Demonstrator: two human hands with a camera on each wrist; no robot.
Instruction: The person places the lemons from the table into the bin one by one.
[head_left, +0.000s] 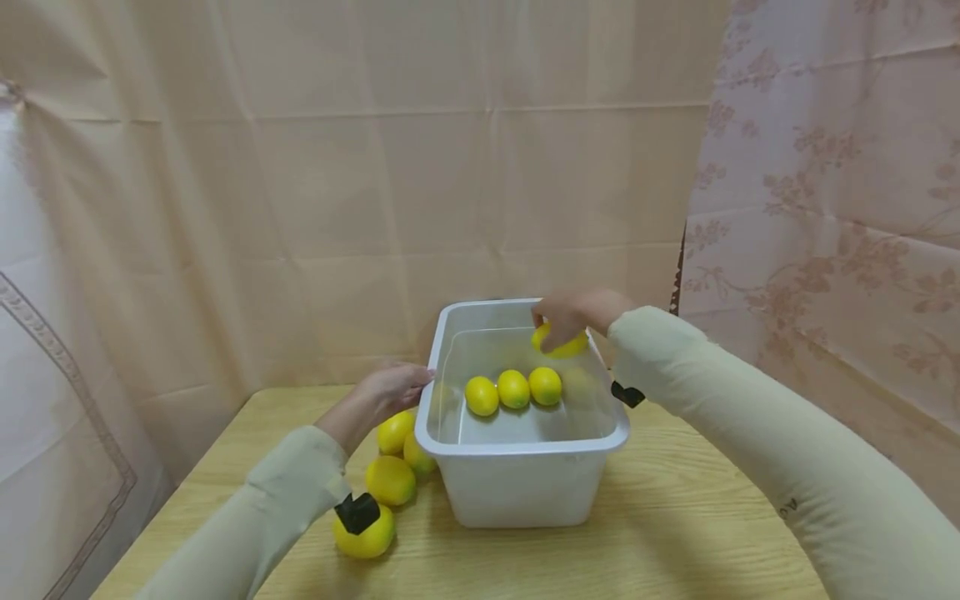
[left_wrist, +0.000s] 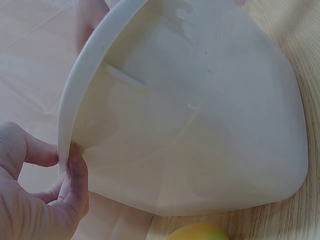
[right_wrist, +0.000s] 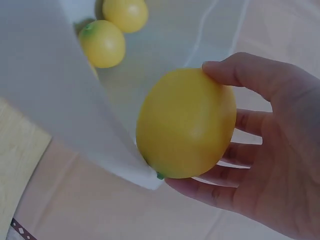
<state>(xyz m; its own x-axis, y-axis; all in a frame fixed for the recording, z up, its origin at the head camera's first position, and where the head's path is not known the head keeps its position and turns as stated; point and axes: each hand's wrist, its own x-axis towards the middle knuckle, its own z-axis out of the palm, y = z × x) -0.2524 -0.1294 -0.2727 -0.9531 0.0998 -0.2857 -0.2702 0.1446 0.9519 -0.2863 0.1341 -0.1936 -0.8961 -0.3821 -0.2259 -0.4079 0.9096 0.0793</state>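
A whitish plastic bin (head_left: 521,492) stands upright on the table. My left hand (head_left: 392,390) pinches its left rim; in the left wrist view the thumb of that hand (left_wrist: 42,192) lies on one side of the rim and the fingers on the other. Over the bin's right side, near the rim, my right hand (head_left: 576,312) grips a yellow lemon (head_left: 564,343). The right wrist view shows this lemon (right_wrist: 185,125) between thumb and fingers, its greenish tip by the rim. Three lemons (head_left: 513,389) lie in a row on the bin's floor.
Several more lemons (head_left: 390,481) rest on the wooden table (head_left: 675,533), left of the bin. A beige cloth (head_left: 360,183) hangs behind, and a flowered curtain (head_left: 840,208) hangs on the right. Small black devices (head_left: 357,512) are strapped at both wrists.
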